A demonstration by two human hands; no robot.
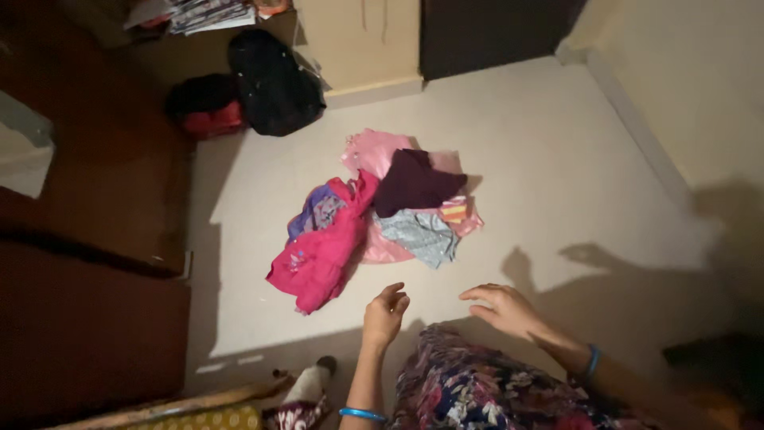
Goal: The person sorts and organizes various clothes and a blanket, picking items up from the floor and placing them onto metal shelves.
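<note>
Your left hand point(385, 314) hangs at the lower middle of the frame with the fingers loosely curled and nothing in them. Your right hand point(503, 306), just to its right, is spread flat with the palm down, also empty. Both hover above the pale floor point(557, 143), short of the clothes, so neither touches cloth.

The pile of clothes point(382, 215) lies at the centre of the frame, heaped loosely rather than folded, which suggests it was dropped there in one go. A bright pink jacket point(318, 259) sprawls at the pile's lower left and lies nearest your left hand. A dark maroon garment point(415, 181) sits on top, and a grey patterned piece point(422, 235) lies at the lower right, over a light pink cloth point(374, 151) that spreads underneath.

At the upper left, a black bag point(274, 80) leans near the wall beside a red and black bundle point(207, 107), well apart from the pile. Your floral skirt point(477, 390) fills the bottom edge.
</note>
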